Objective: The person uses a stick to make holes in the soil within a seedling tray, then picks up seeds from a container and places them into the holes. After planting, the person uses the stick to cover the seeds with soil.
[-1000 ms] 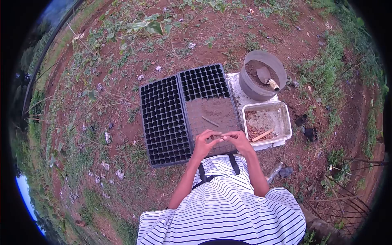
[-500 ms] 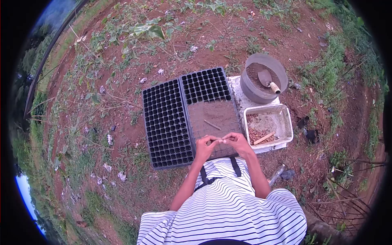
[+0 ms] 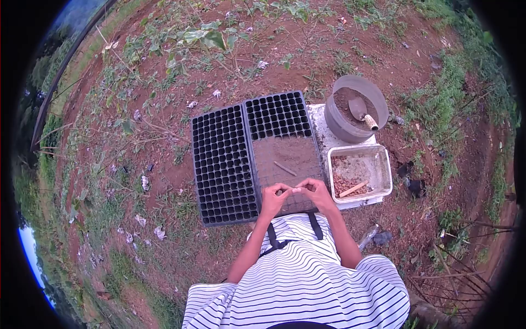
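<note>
My left hand (image 3: 274, 198) and my right hand (image 3: 316, 193) meet fingertip to fingertip over the near part of a black seedling tray (image 3: 275, 115). Both are closed in a pinch, and whatever sits between the fingertips is too small to make out. Brown soil (image 3: 285, 151) fills the near half of this tray, while its far cells hold none. A short thin stick (image 3: 285, 168) lies on the soil just beyond my hands. To the left, touching it, stands a second black seedling tray (image 3: 223, 164) with unfilled cells.
At the right, a white basket (image 3: 388, 170) holds reddish-brown seeds or pellets and a flat wooden stick (image 3: 354, 189). Behind it a grey tub (image 3: 335, 125) contains soil and a trowel (image 3: 361, 113). A clear bottle (image 3: 369, 236) lies on the ground. Leafy plants (image 3: 211, 38) grow beyond the trays.
The camera view has shifted slightly. My hands stay pinched together in nearly the same place over the tray, and the containers have not been moved.
</note>
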{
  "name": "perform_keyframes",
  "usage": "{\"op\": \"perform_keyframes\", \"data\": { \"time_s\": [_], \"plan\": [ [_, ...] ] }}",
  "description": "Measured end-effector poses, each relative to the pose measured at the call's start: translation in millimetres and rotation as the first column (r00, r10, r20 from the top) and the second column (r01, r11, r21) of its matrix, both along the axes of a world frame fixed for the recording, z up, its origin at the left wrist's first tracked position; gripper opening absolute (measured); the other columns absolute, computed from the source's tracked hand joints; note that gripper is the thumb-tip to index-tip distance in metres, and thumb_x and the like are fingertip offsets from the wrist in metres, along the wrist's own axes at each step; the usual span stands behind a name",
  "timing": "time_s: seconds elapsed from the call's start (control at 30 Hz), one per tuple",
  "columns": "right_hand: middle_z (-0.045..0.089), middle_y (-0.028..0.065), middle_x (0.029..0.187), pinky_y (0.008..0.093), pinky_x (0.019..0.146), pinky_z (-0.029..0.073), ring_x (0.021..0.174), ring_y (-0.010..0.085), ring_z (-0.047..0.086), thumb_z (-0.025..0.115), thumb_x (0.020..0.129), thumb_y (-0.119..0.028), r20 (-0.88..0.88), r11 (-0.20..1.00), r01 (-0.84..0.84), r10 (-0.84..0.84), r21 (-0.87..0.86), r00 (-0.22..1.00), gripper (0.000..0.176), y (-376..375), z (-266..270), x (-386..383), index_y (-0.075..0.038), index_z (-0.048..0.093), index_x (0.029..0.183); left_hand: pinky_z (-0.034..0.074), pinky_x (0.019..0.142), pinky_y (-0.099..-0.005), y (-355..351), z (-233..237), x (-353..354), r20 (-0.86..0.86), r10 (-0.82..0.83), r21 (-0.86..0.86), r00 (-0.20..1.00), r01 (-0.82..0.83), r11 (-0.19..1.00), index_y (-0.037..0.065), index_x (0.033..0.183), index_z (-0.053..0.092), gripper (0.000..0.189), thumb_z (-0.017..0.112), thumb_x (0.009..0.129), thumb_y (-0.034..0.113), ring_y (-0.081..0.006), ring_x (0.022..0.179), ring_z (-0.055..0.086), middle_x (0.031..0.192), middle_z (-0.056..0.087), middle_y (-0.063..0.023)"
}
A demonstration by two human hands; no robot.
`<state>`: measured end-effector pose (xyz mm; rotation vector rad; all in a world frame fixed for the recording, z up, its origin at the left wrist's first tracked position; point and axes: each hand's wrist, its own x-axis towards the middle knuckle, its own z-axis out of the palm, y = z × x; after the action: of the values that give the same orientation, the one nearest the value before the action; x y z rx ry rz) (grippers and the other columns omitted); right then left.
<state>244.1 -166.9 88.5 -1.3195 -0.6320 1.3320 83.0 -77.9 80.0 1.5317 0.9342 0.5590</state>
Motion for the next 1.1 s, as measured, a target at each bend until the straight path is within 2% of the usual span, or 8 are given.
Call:
{"op": "perform_keyframes", "data": {
  "time_s": [0.1, 0.2, 0.27, 0.3, 0.43, 0.57, 0.83, 1.1],
  "plan": [
    [0.068, 0.0034, 0.089, 0.0221, 0.075, 0.047, 0.083, 0.0072, 0.06, 0.072, 0.083, -0.011, -0.001, 1.0, 0.024, -0.024, -0.009, 1.0, 0.016, 4, -12, 2, 0.0, 0.067, 0.094, 0.045, 0.06, -0.0238, 4, -9, -2, -0.033, -0.011, 0.125, 0.999, 0.015, 0.992, 0.001, 0.081, 0.072, 0.018, 0.076, 0.079, 0.019, -0.007, 0.063, 0.058, 0.068, 0.068, -0.005],
    [0.069, 0.0041, 0.089, 0.0219, 0.076, 0.047, 0.082, 0.0078, 0.061, 0.071, 0.085, -0.011, 0.066, 0.996, 0.089, -0.087, -0.026, 0.994, 0.017, 15, -25, 10, 0.001, 0.067, 0.095, 0.048, 0.073, -0.0286, 12, -14, -6, -0.182, 0.0, -0.047, 0.983, -0.009, 0.999, 0.004, 0.093, 0.072, 0.019, 0.071, 0.083, 0.02, -0.0147, 0.077, 0.063, 0.083, 0.071, -0.0079],
    [0.069, 0.0044, 0.09, 0.0219, 0.076, 0.047, 0.082, 0.0083, 0.061, 0.07, 0.085, -0.011, 0.124, 0.991, 0.128, -0.124, -0.026, 0.984, 0.017, 31, -40, 18, 0.001, 0.067, 0.095, 0.044, 0.094, -0.0352, 20, -36, -11, -0.103, 0.115, 0.419, 0.988, -0.061, 0.906, 0.007, 0.108, 0.068, 0.026, 0.067, 0.086, 0.02, -0.0247, 0.103, 0.059, 0.111, 0.067, -0.0115],
    [0.07, 0.0045, 0.087, 0.0226, 0.074, 0.048, 0.079, 0.0083, 0.061, 0.071, 0.084, -0.012, 0.208, 0.986, 0.163, -0.155, -0.023, 0.966, 0.016, 44, -55, 24, 0.001, 0.068, 0.094, 0.027, 0.11, -0.0459, 27, -48, -21, -0.241, 0.044, 0.351, 0.97, 0.045, 0.935, 0.012, 0.131, 0.055, 0.045, 0.063, 0.089, 0.027, -0.0363, 0.131, 0.037, 0.143, 0.044, -0.0172],
    [0.069, 0.0056, 0.074, 0.0267, 0.063, 0.049, 0.065, 0.011, 0.062, 0.075, 0.079, -0.013, 0.569, 0.973, 0.227, -0.171, -0.029, 0.804, 0.014, 98, -60, 38, -0.002, 0.07, 0.086, 0.008, 0.112, -0.0615, 37, -69, -35, -0.612, 0.146, 0.487, 0.778, 0.225, 0.844, 0.014, 0.151, 0.024, 0.073, 0.053, 0.092, 0.047, -0.0492, 0.141, 0.006, 0.155, 0.009, -0.0251],
    [0.068, 0.0118, 0.071, 0.0309, 0.063, 0.05, 0.063, 0.0183, 0.064, 0.071, 0.078, -0.008, 0.697, 0.983, 0.163, -0.173, 0.082, 0.695, 0.009, 145, -67, 41, 0.0, 0.067, 0.081, 0.008, 0.112, -0.0604, 35, -93, -43, -0.649, 0.204, 0.552, 0.733, 0.27, 0.789, 0.002, 0.15, 0.018, 0.086, 0.049, 0.091, 0.056, -0.0475, 0.142, 0.007, 0.155, 0.011, -0.0236],
    [0.066, 0.0204, 0.076, 0.0434, 0.072, 0.05, 0.074, 0.038, 0.064, 0.068, 0.075, -0.003, 0.894, 0.981, -0.101, -0.105, 0.164, 0.436, 0.004, 192, -75, 45, 0.001, 0.067, 0.077, 0.007, 0.113, -0.0592, 33, -97, -43, -0.663, 0.212, 0.552, 0.718, 0.278, 0.786, -0.003, 0.149, 0.015, 0.095, 0.047, 0.088, 0.062, -0.0441, 0.143, 0.005, 0.156, 0.013, -0.0194],
    [0.065, 0.0211, 0.079, 0.0467, 0.075, 0.049, 0.081, 0.0383, 0.062, 0.063, 0.076, -0.004, 0.947, 0.98, -0.184, -0.011, 0.073, 0.32, 0.006, 206, -80, 40, 0.001, 0.066, 0.075, 0.006, 0.114, -0.0585, 33, -93, -42, -0.692, 0.198, 0.528, 0.694, 0.301, 0.794, -0.003, 0.149, 0.015, 0.097, 0.044, 0.087, 0.066, -0.0431, 0.144, 0.005, 0.157, 0.011, -0.0188]
  ]
}}
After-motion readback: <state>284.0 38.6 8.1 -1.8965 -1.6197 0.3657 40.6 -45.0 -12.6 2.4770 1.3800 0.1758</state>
